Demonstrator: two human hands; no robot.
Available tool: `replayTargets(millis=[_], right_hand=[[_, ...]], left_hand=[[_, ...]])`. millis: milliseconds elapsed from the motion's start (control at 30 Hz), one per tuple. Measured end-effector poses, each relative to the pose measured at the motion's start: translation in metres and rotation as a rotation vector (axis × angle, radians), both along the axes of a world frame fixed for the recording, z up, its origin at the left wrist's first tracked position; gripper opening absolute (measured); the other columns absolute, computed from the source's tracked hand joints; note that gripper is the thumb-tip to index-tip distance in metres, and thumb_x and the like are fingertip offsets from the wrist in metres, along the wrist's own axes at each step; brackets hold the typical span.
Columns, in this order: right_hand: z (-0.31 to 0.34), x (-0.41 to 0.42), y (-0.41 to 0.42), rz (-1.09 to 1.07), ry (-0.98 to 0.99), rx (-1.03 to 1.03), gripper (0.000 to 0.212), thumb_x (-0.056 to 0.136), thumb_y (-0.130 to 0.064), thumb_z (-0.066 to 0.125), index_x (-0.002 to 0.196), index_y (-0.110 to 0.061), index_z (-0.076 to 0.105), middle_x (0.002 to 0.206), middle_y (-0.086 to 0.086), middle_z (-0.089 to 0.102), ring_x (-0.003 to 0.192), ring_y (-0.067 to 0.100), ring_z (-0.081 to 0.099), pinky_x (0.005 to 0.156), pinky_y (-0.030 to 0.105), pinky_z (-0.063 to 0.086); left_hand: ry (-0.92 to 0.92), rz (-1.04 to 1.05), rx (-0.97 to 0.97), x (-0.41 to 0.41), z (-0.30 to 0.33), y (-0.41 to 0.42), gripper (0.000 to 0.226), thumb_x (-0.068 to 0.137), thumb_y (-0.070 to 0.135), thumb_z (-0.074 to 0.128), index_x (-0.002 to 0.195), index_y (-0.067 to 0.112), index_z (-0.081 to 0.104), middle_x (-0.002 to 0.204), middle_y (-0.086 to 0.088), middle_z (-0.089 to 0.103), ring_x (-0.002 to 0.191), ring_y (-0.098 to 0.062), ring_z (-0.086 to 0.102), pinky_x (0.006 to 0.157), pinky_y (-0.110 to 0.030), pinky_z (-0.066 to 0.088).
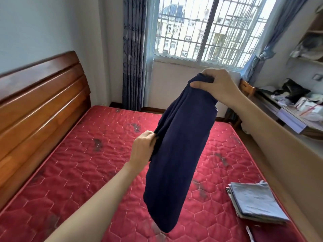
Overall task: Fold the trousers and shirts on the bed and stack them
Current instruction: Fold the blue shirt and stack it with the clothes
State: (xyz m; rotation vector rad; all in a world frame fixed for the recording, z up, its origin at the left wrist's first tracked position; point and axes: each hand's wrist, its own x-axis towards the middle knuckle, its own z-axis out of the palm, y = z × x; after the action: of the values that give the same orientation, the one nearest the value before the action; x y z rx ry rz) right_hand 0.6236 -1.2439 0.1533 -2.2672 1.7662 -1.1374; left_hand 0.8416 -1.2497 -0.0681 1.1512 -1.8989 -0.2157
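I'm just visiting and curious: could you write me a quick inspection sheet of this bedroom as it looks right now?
Surface: red quilted mattress, bare, with dark smudges.
Job's things: navy garment held up in the air above the mattress; folded grey stack at the mattress's right edge.
Clutter: desk on the right, piled with papers and a dark bag.
Hands: left hand pinches the garment's side edge; right hand grips its top.
Cables: nothing seen.
Surroundings: wooden headboard left, barred window, blue curtains.
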Motion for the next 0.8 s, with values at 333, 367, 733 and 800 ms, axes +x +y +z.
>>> replayTargets(millis=[333,367,733,800], right_hand=[[-0.059,-0.014,0.012,-0.161,0.026,0.011,0.038,0.081,-0.050,0.069,0.081,-0.012,0.064,0.075,0.005,0.064,0.075,0.024,0.058,0.073,0.043,0.047],[-0.065,-0.013,0.014,-0.169,0.010,0.002,0.038,0.081,-0.051,0.069,0.080,-0.014,0.064,0.073,0.003,0.063,0.073,0.023,0.057,0.072,0.042,0.047],[-0.058,-0.012,0.070,-0.086,-0.086,-0.131,0.028,0.080,-0.049,0.067,0.079,-0.022,0.064,0.069,-0.012,0.060,0.065,-0.001,0.052,0.061,0.013,0.037],[-0.051,-0.018,0.090,-0.049,-0.123,-0.140,0.026,0.080,-0.047,0.068,0.081,-0.022,0.065,0.072,-0.010,0.062,0.067,0.001,0.053,0.063,0.018,0.041]], left_hand=[[-0.131,-0.170,-0.019,0.103,0.033,-0.034,0.005,0.082,0.008,0.075,0.083,0.003,0.075,0.082,-0.005,0.072,0.072,-0.018,0.065,0.074,-0.015,0.040],[-0.148,-0.185,-0.022,0.108,0.034,-0.033,0.005,0.081,0.008,0.076,0.083,0.004,0.075,0.081,-0.004,0.072,0.072,-0.017,0.065,0.075,-0.016,0.041],[-0.035,-0.251,0.062,0.112,0.045,0.091,0.005,0.079,0.014,0.079,0.082,0.012,0.076,0.084,0.009,0.070,0.078,-0.003,0.064,0.077,-0.012,0.046],[0.011,-0.183,0.019,0.098,0.039,0.126,0.005,0.084,0.014,0.073,0.088,0.011,0.076,0.090,0.010,0.068,0.081,-0.002,0.063,0.080,-0.011,0.044]])
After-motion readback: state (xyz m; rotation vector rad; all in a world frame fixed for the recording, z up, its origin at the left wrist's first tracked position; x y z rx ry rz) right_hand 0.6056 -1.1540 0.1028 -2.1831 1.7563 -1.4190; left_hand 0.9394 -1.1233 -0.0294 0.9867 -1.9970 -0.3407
